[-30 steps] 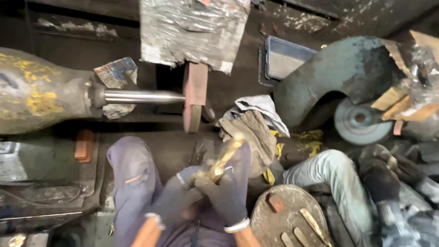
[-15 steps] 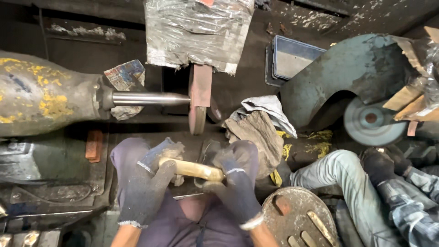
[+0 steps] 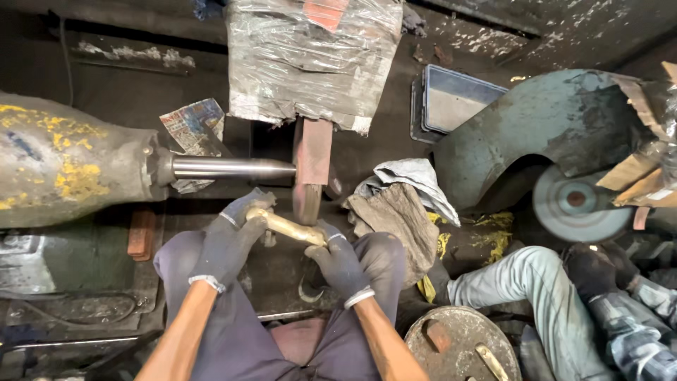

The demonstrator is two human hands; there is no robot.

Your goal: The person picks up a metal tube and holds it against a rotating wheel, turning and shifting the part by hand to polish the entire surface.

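Both of my hands wear dark grey gloves and grip a brass rod-like part [image 3: 289, 227]. My left hand [image 3: 233, 236] holds its left end and my right hand [image 3: 338, 261] its right end. The part lies almost level, just below the rim of a reddish buffing wheel [image 3: 309, 180]. That wheel sits on a steel shaft [image 3: 229, 168] coming out of a big grey motor with yellow stains [image 3: 67, 166]. A plastic-wrapped guard [image 3: 310, 60] covers the wheel's top. I cannot tell whether the part touches the wheel.
A heap of rags [image 3: 398, 212] lies right of the wheel. A teal curved guard [image 3: 536, 134] and a second grey wheel [image 3: 575, 204] are at the right, where another person's leg in light trousers [image 3: 536, 289] and gloved hand [image 3: 585, 268] show. A round metal dish [image 3: 462, 346] holds brass pieces.
One second ago my right hand alone held the brass part upright. My left hand then took its other end, and both hands have brought it level and up toward the wheel.
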